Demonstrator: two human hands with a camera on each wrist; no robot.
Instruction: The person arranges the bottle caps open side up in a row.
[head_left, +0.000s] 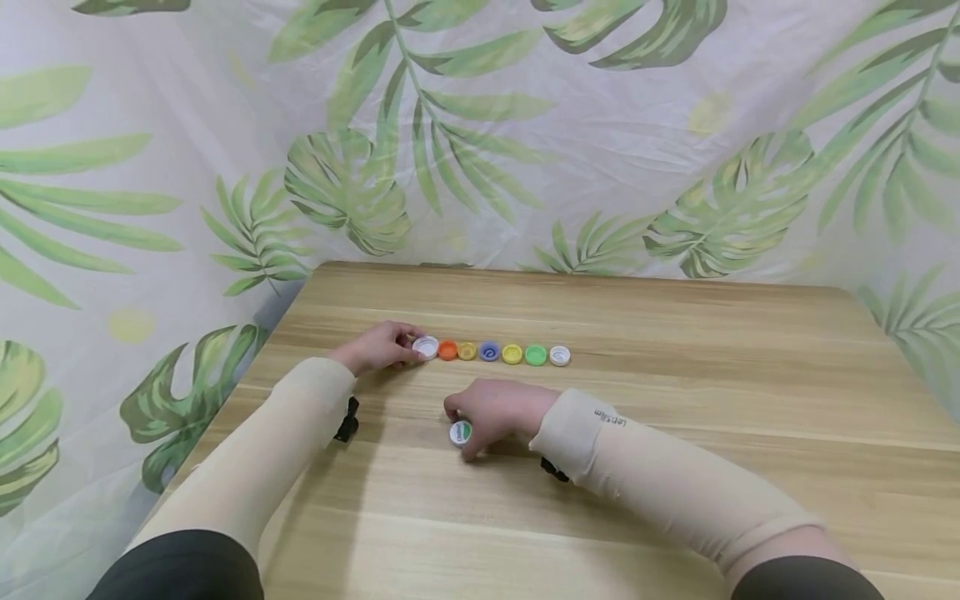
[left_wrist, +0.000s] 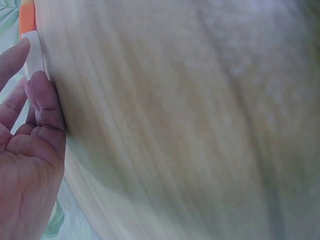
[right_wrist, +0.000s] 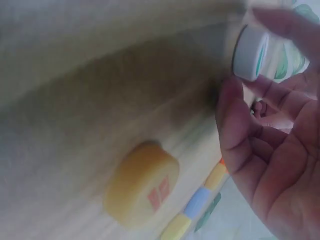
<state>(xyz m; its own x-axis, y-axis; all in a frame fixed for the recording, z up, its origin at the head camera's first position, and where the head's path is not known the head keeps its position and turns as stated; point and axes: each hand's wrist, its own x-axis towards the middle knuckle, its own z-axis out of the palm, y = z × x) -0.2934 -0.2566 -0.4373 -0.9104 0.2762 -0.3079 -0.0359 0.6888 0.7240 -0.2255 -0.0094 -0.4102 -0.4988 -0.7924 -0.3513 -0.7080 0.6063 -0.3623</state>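
Note:
At the left end of a row of caps, my left hand (head_left: 382,346) pinches a white bottle cap (head_left: 426,347) between thumb and fingers, its hollow side up. The ridged side of this cap (left_wrist: 35,56) shows in the left wrist view, beside the orange cap (left_wrist: 27,19). Nearer the front, my right hand (head_left: 498,410) has thumb and fingers around a white cap with green print (head_left: 460,432). A yellow cap with red marks (right_wrist: 142,185) lies on the wood below that hand in the right wrist view; the hand hides it from the head view.
The row continues rightward with an orange cap (head_left: 447,350), an amber cap (head_left: 467,351), a blue-purple cap (head_left: 489,351), a yellow cap (head_left: 512,354), a green cap (head_left: 536,355) and a white cap (head_left: 559,356). A leaf-patterned curtain (head_left: 480,133) stands behind the wooden table (head_left: 675,333).

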